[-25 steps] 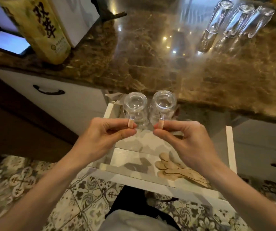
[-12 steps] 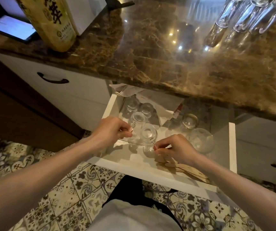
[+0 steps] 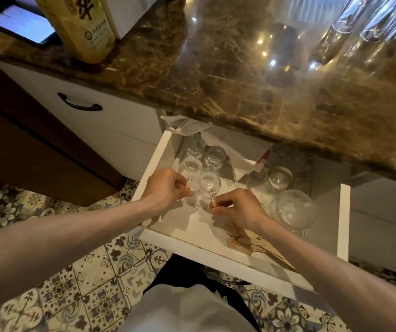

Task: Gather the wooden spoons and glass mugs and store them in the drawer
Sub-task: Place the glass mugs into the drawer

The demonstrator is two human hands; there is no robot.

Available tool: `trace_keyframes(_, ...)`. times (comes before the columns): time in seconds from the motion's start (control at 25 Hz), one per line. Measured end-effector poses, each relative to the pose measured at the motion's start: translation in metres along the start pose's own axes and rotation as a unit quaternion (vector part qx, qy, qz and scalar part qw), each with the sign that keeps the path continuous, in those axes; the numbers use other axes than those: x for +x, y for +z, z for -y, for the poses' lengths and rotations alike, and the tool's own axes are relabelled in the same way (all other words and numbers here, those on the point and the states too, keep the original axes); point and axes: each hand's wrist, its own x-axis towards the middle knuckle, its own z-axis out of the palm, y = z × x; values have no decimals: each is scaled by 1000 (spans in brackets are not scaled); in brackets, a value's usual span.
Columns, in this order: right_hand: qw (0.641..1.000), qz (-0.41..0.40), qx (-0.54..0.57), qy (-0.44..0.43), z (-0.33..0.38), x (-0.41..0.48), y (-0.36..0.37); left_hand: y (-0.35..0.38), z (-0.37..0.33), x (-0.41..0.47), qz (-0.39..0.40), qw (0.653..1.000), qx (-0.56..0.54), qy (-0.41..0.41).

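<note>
Both hands are down in the open drawer (image 3: 151, 164). The left hand (image 3: 165, 188) pinches one glass mug (image 3: 192, 166) by its handle, and the right hand (image 3: 240, 209) pinches the neighbouring mug (image 3: 210, 184) likewise. Both mugs sit near the drawer's left wall, and the wooden spoons (image 3: 252, 243) lie at its front.

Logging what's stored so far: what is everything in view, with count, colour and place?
counter: one, brown marble, top
drawer: one, white, open below it
glass mugs: four, clear, drawer's left
glass vessels: two, clear, drawer's right
wooden spoons: count unclear, tan, drawer's front
tall glasses: three, clear, counter's far right
carton: one, yellow, counter's far left
left hand: pinches one mug's handle
right hand: pinches another mug's handle
</note>
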Motion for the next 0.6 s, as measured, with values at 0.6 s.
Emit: trace_keyframes(0.6,996,-29,61,63,-12,18,25,22,1,7,50,898,-292,-325)
